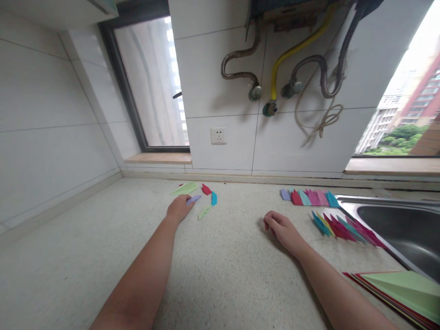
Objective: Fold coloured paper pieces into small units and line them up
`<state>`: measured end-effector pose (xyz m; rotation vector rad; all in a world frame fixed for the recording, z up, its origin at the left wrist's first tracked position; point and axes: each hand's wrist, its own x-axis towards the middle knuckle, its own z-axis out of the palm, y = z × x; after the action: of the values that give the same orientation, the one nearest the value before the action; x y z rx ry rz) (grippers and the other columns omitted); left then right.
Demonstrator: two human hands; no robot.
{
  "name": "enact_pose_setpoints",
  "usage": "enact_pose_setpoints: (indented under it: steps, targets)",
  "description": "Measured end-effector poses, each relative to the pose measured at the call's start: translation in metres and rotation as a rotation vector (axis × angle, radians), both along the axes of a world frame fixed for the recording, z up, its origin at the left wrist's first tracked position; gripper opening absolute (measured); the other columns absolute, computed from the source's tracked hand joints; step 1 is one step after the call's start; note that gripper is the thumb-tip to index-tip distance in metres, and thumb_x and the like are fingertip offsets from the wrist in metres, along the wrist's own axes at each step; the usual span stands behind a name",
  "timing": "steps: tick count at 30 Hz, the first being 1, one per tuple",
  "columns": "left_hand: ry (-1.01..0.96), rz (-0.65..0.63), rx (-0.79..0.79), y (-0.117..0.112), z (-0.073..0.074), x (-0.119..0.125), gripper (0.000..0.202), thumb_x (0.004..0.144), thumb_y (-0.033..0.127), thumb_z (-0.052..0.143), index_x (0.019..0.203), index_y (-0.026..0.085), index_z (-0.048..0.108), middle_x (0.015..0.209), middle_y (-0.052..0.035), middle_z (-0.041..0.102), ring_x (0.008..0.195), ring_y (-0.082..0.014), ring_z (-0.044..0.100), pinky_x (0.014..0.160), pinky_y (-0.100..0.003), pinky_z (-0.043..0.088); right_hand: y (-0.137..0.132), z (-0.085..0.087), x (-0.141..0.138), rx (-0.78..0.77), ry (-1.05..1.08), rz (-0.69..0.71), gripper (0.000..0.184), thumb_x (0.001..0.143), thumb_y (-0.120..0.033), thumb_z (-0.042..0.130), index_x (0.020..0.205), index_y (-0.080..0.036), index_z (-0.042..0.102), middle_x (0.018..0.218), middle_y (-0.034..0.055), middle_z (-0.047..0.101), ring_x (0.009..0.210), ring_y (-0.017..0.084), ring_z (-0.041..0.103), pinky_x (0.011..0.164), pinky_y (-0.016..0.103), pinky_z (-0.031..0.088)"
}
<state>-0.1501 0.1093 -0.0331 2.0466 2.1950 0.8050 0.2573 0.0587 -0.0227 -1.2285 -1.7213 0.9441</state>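
My left hand (180, 207) pinches a small lavender folded-paper piece (194, 199) at the left part of the counter. Close around it lie a light green folded piece (185, 188), a red one (206, 189), a blue one (214, 198) and another pale green one (204, 211). A bit of red shows behind the first green piece. Further right, my right hand (280, 228) rests on the counter with its fingers curled in, and nothing shows in it. A row of folded pieces (311, 198) in several colours lies beyond it, and a second overlapping row (343, 228) to its right.
A stack of coloured paper (405, 291), light green on top, lies at the lower right. Beside it is a steel sink (349, 201). The tiled back wall holds a socket (218, 136), metal hoses (240, 75) and a yellow pipe (280, 64), above the pale speckled counter (220, 275).
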Motion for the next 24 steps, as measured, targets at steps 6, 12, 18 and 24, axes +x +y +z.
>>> enact_pose_setpoints:
  steps: [6,12,18,24]
  targets:
    - [-0.212,-0.157,0.121,-0.006,0.029,0.044,0.036,0.084,0.050,0.058,0.102,0.020,0.070,0.098,-0.0084,0.068,0.081,-0.0204,0.060,0.073,-0.030,0.043,0.000,-0.001,0.000,0.036,0.003,0.014,0.027,0.089,-0.033,0.045,0.069,-0.018,0.056,0.061,-0.0016,0.052,0.056,0.012,0.045,0.056,0.025,0.033]
    - [-0.717,-0.453,-0.068,-0.025,0.028,0.141,0.040,0.081,0.050,0.062,0.106,0.019,0.065,0.086,-0.0054,0.063,0.065,-0.0139,0.056,0.055,-0.024,0.042,-0.002,-0.003,-0.002,0.095,0.050,0.012,0.024,0.090,-0.036,0.047,0.075,-0.018,0.056,0.067,-0.0003,0.058,0.058,0.013,0.048,0.058,0.026,0.038]
    - [-0.989,-0.623,-0.323,-0.046,-0.002,0.194,0.040,0.077,0.046,0.068,0.103,0.016,0.059,0.080,-0.0029,0.058,0.065,-0.0132,0.058,0.043,-0.018,0.038,-0.005,-0.004,-0.006,0.233,0.114,-0.063,0.019,0.089,-0.038,0.051,0.095,-0.020,0.055,0.073,-0.0007,0.059,0.062,0.014,0.050,0.059,0.026,0.039]
    - [-0.958,-0.627,-0.283,-0.047,-0.002,0.195,0.038,0.079,0.045,0.067,0.105,0.020,0.055,0.086,-0.0032,0.059,0.067,-0.0138,0.058,0.039,-0.016,0.039,-0.012,-0.003,-0.016,0.255,-0.061,-0.050,0.017,0.091,-0.035,0.052,0.086,-0.020,0.057,0.072,-0.0011,0.058,0.063,0.013,0.050,0.060,0.025,0.038]
